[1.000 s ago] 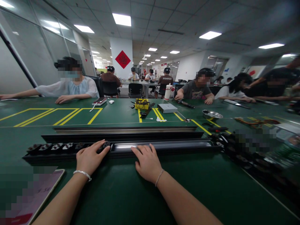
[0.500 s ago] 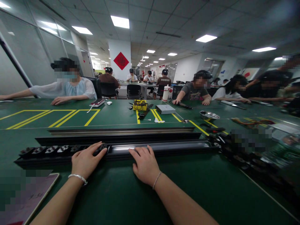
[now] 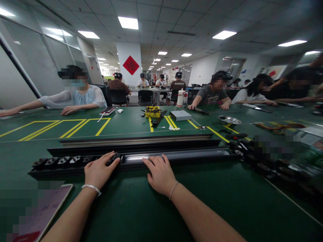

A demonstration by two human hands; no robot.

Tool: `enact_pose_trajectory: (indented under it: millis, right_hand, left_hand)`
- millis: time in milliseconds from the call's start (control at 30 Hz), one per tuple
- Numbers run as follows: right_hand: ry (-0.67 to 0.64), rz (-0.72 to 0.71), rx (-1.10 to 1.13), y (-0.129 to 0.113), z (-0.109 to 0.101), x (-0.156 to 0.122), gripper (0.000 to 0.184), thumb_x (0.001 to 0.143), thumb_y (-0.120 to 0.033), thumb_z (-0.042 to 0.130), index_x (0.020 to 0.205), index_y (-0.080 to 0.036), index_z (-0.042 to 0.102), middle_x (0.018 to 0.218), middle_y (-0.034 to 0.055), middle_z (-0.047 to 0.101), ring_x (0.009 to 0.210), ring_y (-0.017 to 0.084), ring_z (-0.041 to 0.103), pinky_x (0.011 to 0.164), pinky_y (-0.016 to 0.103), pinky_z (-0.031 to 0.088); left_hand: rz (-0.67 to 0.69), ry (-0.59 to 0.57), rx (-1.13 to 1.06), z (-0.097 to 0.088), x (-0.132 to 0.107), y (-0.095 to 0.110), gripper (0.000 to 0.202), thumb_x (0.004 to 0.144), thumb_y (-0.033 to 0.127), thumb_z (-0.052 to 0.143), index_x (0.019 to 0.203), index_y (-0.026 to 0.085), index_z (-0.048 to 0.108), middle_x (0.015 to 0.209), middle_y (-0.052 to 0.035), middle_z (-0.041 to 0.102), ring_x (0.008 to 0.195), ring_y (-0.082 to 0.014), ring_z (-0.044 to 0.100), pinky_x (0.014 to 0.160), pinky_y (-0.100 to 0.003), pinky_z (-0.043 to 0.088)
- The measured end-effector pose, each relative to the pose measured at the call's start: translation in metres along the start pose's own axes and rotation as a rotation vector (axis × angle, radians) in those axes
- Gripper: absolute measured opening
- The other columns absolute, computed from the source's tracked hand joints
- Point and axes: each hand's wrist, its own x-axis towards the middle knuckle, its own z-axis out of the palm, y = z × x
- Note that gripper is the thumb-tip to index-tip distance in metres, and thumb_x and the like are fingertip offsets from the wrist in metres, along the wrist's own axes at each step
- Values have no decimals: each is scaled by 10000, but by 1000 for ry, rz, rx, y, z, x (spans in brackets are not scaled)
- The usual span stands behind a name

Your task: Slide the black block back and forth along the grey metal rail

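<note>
A long black trough-like rail point(image 3: 191, 157) lies across the bench before me, its channel shiny inside. Its left part holds a row of several black square modules point(image 3: 63, 160) with metal pieces on top. My left hand point(image 3: 98, 172) lies over the right end of that row, thumb and forefinger at either side of the last black module point(image 3: 116, 156); its other fingers are partly hidden. Further right, my right hand point(image 3: 161, 175) rests on the rail's near edge, fingers spread and reaching over the bare channel.
Behind lie more long black rails point(image 3: 136, 142). A phone point(image 3: 50, 211) is at the lower left, and dark parts point(image 3: 267, 164) are heaped at right. Beyond are a yellow box point(image 3: 152, 112) with cables, a grey box point(image 3: 180, 115) and a metal bowl point(image 3: 229, 120). Co-workers sit opposite.
The view has swung slightly left, so the whole scene sits further right. Both hands keep their places on the rail and module row.
</note>
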Motion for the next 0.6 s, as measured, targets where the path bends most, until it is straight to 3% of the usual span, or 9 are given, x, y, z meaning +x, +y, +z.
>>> enact_pose_trajectory:
  millis: [600]
  right_hand:
    - [3, 1, 16, -1, -3, 0, 494, 776, -288, 462, 1264, -294, 387, 1236, 35, 478, 1122, 191, 382, 1026, 423, 102]
  left_hand:
    - [0, 8, -3, 0, 0, 0, 485, 739, 583, 376, 1110, 338, 570, 1241, 32, 544, 1129, -251, 487, 906, -428, 333]
